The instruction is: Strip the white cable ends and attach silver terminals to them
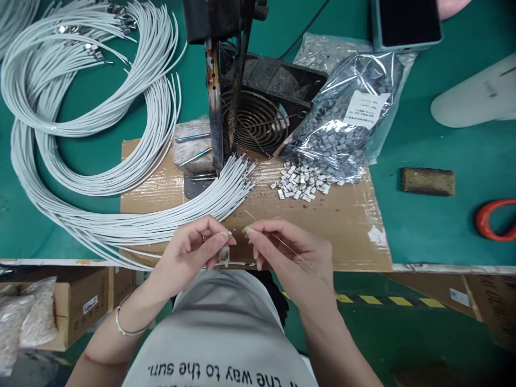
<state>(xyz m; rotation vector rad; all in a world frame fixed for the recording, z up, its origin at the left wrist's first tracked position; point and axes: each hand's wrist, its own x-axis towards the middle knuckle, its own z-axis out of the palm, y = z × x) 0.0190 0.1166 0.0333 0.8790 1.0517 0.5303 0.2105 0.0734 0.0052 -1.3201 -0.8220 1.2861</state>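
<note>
Just in front of the table edge, my left hand [197,244] pinches a white cable's end [231,232], whose small coloured wire tips poke out past the thumb. My right hand [288,258] is closed a short gap to the right. Thin solder wire [250,215] passes through its fingers and trails back over the hand. Something tiny also shows at the right fingertips, too small to make out. Beyond both hands, the tips of a bundle of white cables [193,207] lie beneath an upright soldering iron [215,107]. A pile of small metal connectors [302,183] lies on the cardboard [342,236].
More coiled white cables [92,121] fill the left. Behind the iron stands a black fan [258,118]. A plastic bag of connectors [342,118], a brown block [428,181], red-handled scissors [484,220], a white bottle [471,97] and a phone-like device [409,24] are to the right.
</note>
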